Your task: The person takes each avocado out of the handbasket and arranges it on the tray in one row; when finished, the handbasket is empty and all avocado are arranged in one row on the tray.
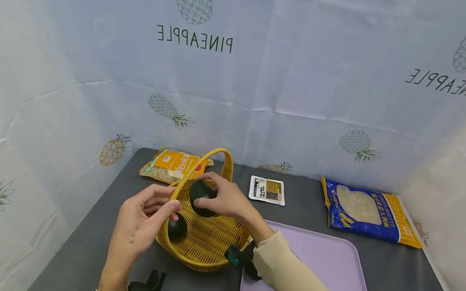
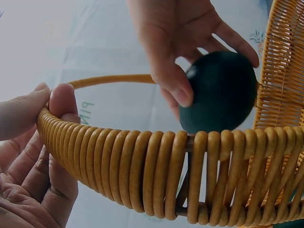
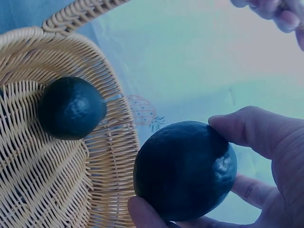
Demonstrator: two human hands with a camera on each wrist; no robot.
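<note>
A yellow-brown wicker basket (image 1: 210, 246) with an arched handle (image 1: 190, 172) stands on the dark table. My left hand (image 1: 140, 220) pinches the near-left part of that handle between thumb and fingers. Above the basket, my right hand (image 1: 228, 198) grips a dark green avocado (image 3: 185, 171), thumb on one side and fingers round the other. A second dark avocado (image 3: 71, 108) lies inside the basket against its left wall. In the left wrist view the held avocado (image 2: 218, 92) shows just beyond the wicker, its lower edge partly hidden.
Right of the basket lies a lilac tray (image 1: 332, 268), with my right forearm over it. Behind the basket is an orange food bag (image 1: 170, 163). A small white packet (image 1: 267, 190) lies at the back, and a blue-and-yellow bag (image 1: 368, 213) at the back right.
</note>
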